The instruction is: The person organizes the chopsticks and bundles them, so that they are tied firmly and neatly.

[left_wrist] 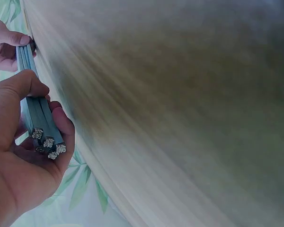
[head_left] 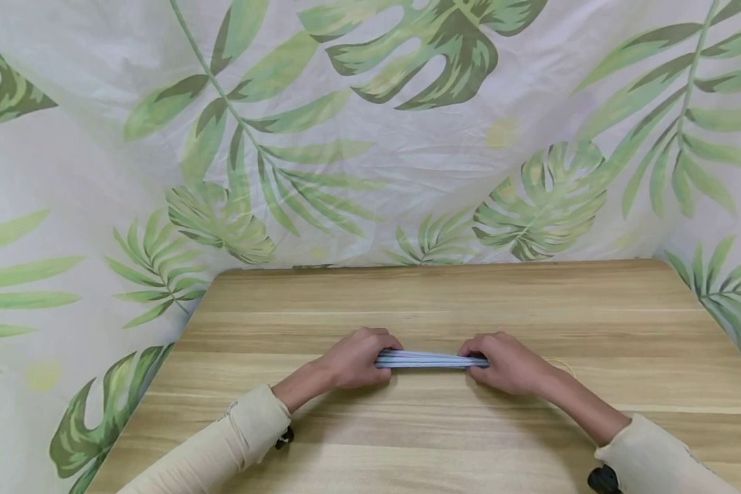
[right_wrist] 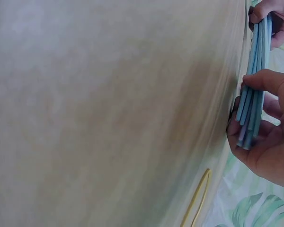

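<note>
Blue sticks point(head_left: 429, 359), left hand point(head_left: 358, 358) and right hand point(head_left: 510, 363) gripping ends

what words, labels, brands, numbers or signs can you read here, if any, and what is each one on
No readable text in any view.
Left sleeve: small dark marks, too small to tell whether they are letters.
Blue sticks: silvery ornaments on their ends, no legible characters.
</note>
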The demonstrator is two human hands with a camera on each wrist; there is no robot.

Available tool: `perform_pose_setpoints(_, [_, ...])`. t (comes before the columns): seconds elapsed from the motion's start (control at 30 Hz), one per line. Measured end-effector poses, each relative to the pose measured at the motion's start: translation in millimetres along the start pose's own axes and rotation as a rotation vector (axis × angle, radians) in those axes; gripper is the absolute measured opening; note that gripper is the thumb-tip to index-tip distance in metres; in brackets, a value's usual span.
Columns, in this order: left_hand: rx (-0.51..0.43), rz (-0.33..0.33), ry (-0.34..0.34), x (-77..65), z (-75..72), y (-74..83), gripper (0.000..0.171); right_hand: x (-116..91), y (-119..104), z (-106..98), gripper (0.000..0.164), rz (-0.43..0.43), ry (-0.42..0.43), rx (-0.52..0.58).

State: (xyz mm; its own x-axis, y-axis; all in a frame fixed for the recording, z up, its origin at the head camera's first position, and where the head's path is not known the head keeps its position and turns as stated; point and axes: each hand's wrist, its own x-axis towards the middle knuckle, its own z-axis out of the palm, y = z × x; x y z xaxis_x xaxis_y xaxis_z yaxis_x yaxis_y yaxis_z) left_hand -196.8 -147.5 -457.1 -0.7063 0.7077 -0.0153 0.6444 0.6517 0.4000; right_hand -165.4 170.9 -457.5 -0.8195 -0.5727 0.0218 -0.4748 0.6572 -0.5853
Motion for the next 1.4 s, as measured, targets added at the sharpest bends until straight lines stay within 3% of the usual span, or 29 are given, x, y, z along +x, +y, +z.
perform_pose_setpoints(0.23, [0.035,0.008,0.050,-2.0,-2.6,-0.5,0.034,-3.2,-5.9,-2.5,0.013,0.016,-0.035,0.060])
perform_pose_setpoints(0.37, [0.008,0.028,0.072,-2.6,-7.0,1.0,0.030,-4.7,-9.1,-6.2,0.013,0.010,-0.010,0.057])
perform_pose_setpoints(0.77, [-0.037,0.009,0.126,-5.2,-18.7,9.5,0.023,-12.1,-8.8,-10.9,0.015,-0.008,0.101,0.060])
perform_pose_setpoints(1.13, [0.064,-0.099,0.281,-7.6,-19.7,22.8,0.021,-19.7,-13.5,-12.8,0.017,-0.002,0.207,0.099])
perform_pose_setpoints(1.4, [0.023,-0.183,0.376,-8.9,-18.3,33.1,0.025,-21.5,-11.3,-12.7,0.017,-0.005,0.285,0.139])
